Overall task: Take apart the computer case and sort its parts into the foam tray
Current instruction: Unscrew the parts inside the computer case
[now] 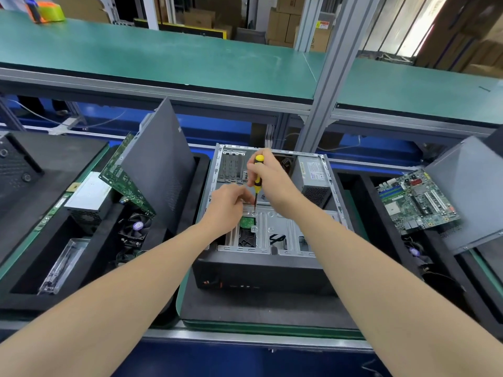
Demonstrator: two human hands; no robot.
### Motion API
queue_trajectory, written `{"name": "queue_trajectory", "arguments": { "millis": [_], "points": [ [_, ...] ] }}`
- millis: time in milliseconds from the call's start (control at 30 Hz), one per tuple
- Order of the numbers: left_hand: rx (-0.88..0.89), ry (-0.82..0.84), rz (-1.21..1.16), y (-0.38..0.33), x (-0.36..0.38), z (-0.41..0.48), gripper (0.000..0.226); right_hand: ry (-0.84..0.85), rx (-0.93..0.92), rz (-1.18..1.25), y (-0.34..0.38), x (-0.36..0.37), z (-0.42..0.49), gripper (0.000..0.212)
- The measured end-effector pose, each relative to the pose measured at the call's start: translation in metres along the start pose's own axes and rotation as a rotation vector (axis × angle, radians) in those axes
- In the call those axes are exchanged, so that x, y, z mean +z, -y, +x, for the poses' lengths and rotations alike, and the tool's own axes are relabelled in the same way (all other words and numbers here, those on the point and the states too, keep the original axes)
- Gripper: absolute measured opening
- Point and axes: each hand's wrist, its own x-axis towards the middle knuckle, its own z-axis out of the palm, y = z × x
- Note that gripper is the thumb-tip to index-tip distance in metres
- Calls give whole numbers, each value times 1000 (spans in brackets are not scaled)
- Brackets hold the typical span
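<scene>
While the right hand [268, 174] clenched the yellow-handled screwdriver [257, 180] upright on a drive-bracket screw [254, 213], the left hand [227, 206], fingers curled just beside the tip, apparently steadied it.

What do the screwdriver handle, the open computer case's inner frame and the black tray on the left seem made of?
The screwdriver handle is probably hard plastic, glossy yellow with black bands. The inner frame looks like bare sheet metal, likely steel: dull silver, stamped ribs and slots. The tray seems dense foam: matte black, cut-out pockets holding parts.
</scene>
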Motion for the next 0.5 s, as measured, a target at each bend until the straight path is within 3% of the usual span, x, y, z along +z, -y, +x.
{"name": "queue_trajectory", "arguments": {
  "millis": [67,167,300,367,500],
  "points": [
    [-3,-23,-18,2,3,7,38,-99,59,146,3,17,4,19],
    [-71,141,-3,5,9,22,30,-230,78,186,6,33,11,44],
    [-22,318,412,8,13,38,24,-376,69,211,0,44,16,52],
    [2,351,558,10,14,41,19,-358,36,208,-3,46,17,50],
    [85,387,726,18,15,40,22,-151,-5,130,-7,55,23,48]
  ]
}}
